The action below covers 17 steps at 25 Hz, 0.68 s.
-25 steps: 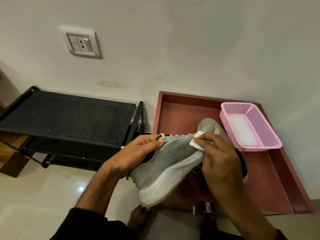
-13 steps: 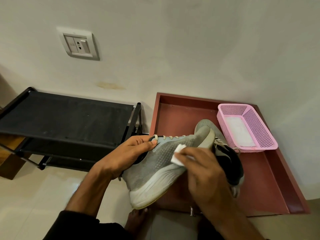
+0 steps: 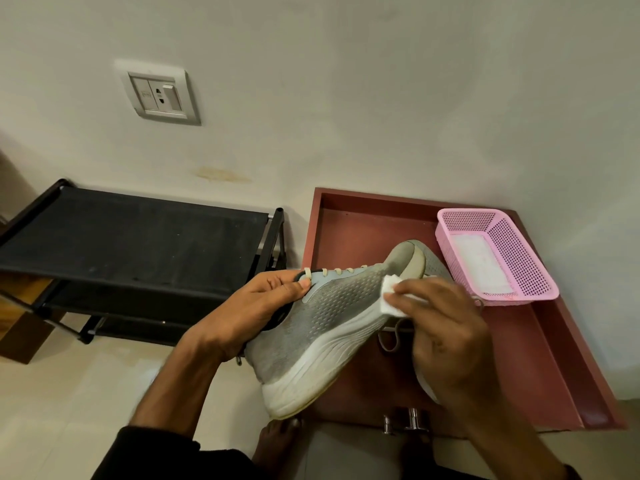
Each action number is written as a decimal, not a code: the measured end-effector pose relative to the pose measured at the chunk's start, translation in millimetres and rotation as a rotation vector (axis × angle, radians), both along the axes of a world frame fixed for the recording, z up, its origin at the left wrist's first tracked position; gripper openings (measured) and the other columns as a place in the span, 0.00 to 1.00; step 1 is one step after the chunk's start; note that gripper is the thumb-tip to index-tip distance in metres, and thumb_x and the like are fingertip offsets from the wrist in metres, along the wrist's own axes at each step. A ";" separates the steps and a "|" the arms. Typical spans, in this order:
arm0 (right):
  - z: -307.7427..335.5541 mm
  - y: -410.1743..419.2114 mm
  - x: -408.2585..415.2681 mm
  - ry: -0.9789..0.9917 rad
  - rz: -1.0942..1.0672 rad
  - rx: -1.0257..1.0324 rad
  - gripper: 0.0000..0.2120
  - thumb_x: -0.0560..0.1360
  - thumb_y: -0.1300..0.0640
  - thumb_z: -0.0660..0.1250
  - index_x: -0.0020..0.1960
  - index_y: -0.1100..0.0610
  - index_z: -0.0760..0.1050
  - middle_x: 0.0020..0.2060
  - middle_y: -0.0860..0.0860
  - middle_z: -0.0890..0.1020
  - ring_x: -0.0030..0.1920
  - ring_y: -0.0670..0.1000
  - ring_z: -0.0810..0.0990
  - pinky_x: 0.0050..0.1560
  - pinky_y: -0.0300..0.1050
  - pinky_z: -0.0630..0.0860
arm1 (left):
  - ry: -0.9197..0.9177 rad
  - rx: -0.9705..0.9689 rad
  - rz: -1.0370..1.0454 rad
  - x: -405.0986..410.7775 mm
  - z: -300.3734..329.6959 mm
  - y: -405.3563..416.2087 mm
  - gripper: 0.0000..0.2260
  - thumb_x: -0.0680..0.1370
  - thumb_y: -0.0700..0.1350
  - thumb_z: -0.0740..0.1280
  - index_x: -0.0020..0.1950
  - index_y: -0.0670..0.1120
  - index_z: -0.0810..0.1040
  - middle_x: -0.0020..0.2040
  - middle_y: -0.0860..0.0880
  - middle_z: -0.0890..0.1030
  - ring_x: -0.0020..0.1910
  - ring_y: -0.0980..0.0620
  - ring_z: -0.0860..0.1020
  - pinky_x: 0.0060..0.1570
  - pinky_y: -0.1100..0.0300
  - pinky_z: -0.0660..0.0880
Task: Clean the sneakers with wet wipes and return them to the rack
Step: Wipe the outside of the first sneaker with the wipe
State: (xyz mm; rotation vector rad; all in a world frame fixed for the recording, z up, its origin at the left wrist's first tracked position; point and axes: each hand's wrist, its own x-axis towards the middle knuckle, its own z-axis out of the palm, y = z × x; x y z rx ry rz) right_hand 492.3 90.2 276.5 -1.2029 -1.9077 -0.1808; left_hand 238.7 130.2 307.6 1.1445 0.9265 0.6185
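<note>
Grey knit mesh on the sneaker [image 3: 332,306], matt and dimpled with small perforations, over a white ribbed foam-like sole that looks scuffed and dull. The wipe [image 3: 493,297] is thin, soft and white, a little crumpled. Pink basket [image 3: 519,251] at the far right corner of the worktop [image 3: 363,230]: perforated plastic, slight sheen. The worktop itself is reddish-brown, smooth and matt, with shiny metal knobs [image 3: 401,420] at its near edge. The rack [image 3: 131,237] has black matt fabric shelves on dark metal tubes. Glossy pale floor tiles [image 3: 86,393], flat painted wall [image 3: 346,98], smooth plastic socket plate [image 3: 159,93].
</note>
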 end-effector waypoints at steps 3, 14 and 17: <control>-2.9 -6.5 -5.6 0.016 -0.016 -0.015 0.11 0.76 0.70 0.63 0.49 0.66 0.85 0.48 0.57 0.84 0.50 0.58 0.80 0.55 0.48 0.76 | -0.001 -0.013 -0.004 1.4 -2.1 0.6 0.13 0.80 0.49 0.60 0.54 0.46 0.83 0.48 0.45 0.85 0.46 0.50 0.83 0.44 0.62 0.79; -11.0 -14.1 -20.2 -0.045 0.120 0.031 0.10 0.73 0.73 0.66 0.48 0.67 0.85 0.47 0.59 0.84 0.49 0.58 0.81 0.56 0.47 0.76 | -0.005 -0.030 -0.006 -2.3 -5.0 1.5 0.15 0.79 0.49 0.61 0.55 0.41 0.82 0.49 0.43 0.84 0.45 0.49 0.83 0.44 0.61 0.80; -0.7 2.2 5.8 0.025 0.009 0.023 0.12 0.79 0.68 0.61 0.49 0.65 0.85 0.48 0.58 0.84 0.51 0.56 0.80 0.56 0.47 0.77 | -0.017 -0.032 0.004 -1.4 -5.3 1.2 0.14 0.79 0.48 0.61 0.55 0.44 0.82 0.50 0.43 0.84 0.46 0.49 0.83 0.44 0.62 0.79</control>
